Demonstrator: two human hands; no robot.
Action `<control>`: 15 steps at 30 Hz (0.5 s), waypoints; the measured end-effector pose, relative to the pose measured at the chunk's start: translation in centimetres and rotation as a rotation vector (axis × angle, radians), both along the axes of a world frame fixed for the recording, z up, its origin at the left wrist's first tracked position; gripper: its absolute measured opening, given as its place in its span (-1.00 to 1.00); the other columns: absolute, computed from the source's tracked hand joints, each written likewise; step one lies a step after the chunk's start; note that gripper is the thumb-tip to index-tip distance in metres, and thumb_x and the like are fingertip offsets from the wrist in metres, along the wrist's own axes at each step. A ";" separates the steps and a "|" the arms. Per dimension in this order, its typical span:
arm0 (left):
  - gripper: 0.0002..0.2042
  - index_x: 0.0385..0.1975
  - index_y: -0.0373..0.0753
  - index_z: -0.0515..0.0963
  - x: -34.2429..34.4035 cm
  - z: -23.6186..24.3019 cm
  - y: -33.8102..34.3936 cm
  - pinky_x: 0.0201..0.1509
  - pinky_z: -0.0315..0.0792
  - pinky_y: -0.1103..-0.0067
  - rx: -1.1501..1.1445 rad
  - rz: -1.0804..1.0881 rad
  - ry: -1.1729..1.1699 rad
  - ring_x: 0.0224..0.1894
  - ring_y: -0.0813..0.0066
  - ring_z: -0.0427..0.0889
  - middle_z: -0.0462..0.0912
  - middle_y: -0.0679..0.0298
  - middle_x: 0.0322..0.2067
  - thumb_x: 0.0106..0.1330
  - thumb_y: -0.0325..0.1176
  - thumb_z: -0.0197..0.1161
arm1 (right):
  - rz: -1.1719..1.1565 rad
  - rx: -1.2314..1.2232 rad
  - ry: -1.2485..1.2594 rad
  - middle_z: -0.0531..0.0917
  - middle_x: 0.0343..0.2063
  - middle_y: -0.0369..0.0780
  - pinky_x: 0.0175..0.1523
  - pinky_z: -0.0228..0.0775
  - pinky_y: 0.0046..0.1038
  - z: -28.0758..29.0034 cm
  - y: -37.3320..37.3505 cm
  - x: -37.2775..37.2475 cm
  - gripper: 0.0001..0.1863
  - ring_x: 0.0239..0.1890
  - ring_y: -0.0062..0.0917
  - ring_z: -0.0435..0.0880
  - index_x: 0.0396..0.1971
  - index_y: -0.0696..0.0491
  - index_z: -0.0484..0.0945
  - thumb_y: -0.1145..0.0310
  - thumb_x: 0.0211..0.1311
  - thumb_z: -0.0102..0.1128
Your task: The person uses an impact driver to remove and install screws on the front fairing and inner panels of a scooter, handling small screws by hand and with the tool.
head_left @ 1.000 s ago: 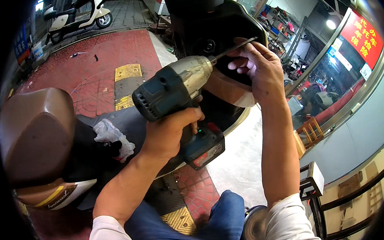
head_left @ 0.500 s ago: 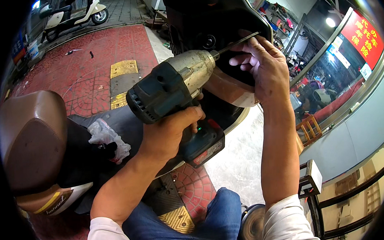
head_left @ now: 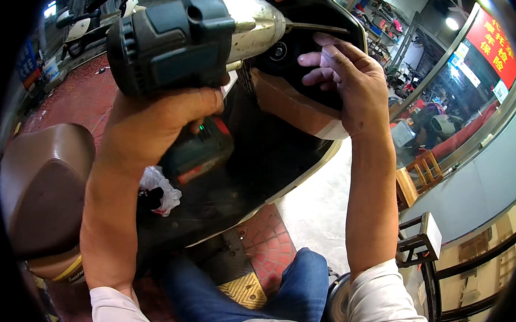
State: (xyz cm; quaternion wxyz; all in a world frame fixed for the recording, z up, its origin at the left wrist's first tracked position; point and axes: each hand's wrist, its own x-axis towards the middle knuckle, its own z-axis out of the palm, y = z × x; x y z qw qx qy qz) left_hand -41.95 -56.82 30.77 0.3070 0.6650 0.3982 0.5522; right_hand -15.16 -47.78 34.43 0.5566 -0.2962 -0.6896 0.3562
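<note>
- The left grip (head_left: 158,118) clasped a dark-blue, silver-nosed power driver (head_left: 175,46), its body above that grip.
- The right grip (head_left: 355,76), half-curled, was just below a slim metal bit (head_left: 321,27); I couldn't tell whether it pinched it.

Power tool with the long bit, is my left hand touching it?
Touching. The head view shows the left hand wrapped around the power tool, below its body and above its battery.
</note>
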 end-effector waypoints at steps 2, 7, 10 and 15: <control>-0.65 0.00 -0.34 0.63 -0.1 0.9 -0.3 -0.35 0.47 0.65 0.040 0.033 0.044 -0.40 0.60 0.59 0.69 0.27 -0.32 0.17 -0.48 0.35 | 0.020 0.003 -0.005 0.80 -0.29 -0.14 -0.32 0.41 -0.63 0.0 -0.1 0.0 -0.70 -0.42 -0.55 0.76 0.04 0.21 0.59 0.36 0.44 0.17; -0.64 -0.02 -0.41 0.62 -0.6 1.7 -0.7 -0.36 0.47 0.64 -0.038 -0.031 -0.073 -0.46 0.59 0.58 0.69 0.23 -0.37 0.17 -0.46 0.35 | 0.005 -0.001 0.023 0.79 -0.30 -0.13 -0.33 0.42 -0.62 0.0 -0.1 0.1 -0.71 -0.44 -0.55 0.75 0.03 0.22 0.59 0.37 0.43 0.17; -0.65 -0.04 -0.44 0.61 -0.3 1.0 -0.4 -0.39 0.48 0.63 -0.082 -0.112 -0.193 -0.51 0.58 0.57 0.68 0.20 -0.39 0.16 -0.46 0.35 | 0.002 -0.025 0.060 0.78 -0.32 -0.12 -0.33 0.44 -0.61 -0.2 0.1 0.3 -0.72 -0.45 -0.54 0.74 -0.01 0.21 0.60 0.37 0.42 0.17; -0.69 -0.12 -0.42 0.62 0.3 0.0 -0.2 -0.43 0.50 0.61 -0.117 -0.193 -0.312 -0.52 0.56 0.58 0.67 0.19 -0.42 0.14 -0.46 0.36 | -0.021 -0.068 0.105 0.78 -0.33 -0.13 -0.33 0.48 -0.60 0.1 -0.2 0.4 -0.75 -0.45 -0.55 0.73 -0.08 0.20 0.61 0.34 0.40 0.18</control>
